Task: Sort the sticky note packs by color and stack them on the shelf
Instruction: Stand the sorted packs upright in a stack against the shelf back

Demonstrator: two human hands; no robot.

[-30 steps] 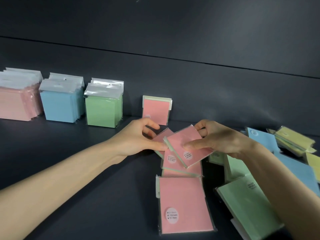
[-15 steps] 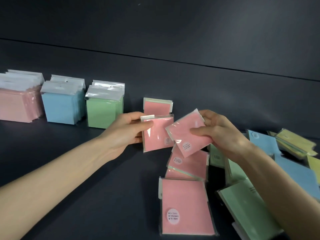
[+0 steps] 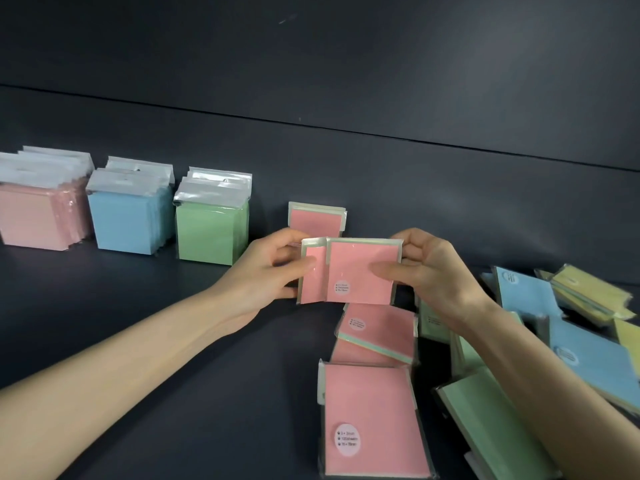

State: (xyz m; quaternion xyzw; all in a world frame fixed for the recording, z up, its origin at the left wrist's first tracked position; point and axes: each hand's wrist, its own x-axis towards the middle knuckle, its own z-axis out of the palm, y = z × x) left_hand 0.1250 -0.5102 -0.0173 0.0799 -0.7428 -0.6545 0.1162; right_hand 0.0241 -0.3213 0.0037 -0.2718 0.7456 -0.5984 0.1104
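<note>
Head camera, looking down along both forearms: I see no bins or trays, only the dark shelf (image 3: 138,323) itself carrying everything. At its back left stand three sorted rows of packs, upright and side by side: a pale pink stack (image 3: 34,216), a blue stack (image 3: 128,220) and a green stack (image 3: 211,230), all with clear wrapper flaps on top. Just right of the green one, a lone pink pack (image 3: 315,220) stands against the back wall (image 3: 346,81).

In front of that lone pack, hiding its lower edge from me, the two hands hold two pink packs upright and overlapping. The left hand (image 3: 273,271) pinches the rear pink pack (image 3: 311,275), thumb flat on its face and fingers curled behind it. The right hand (image 3: 429,268) pinches the front pink pack (image 3: 360,268), thumb laid across its face and fingers folded round its right edge. The front pack covers the right part of the rear one.

Below the hands, more loose pink packs lie flat: a tilted pink pack (image 3: 381,332) resting on another, and a near pink pack (image 3: 372,420) with a white round label. To the right sits the unsorted heap: green packs (image 3: 495,427) partly under the right forearm, blue packs (image 3: 595,355) beyond them, and yellow packs (image 3: 588,292) at the far right edge, piled askew.
</note>
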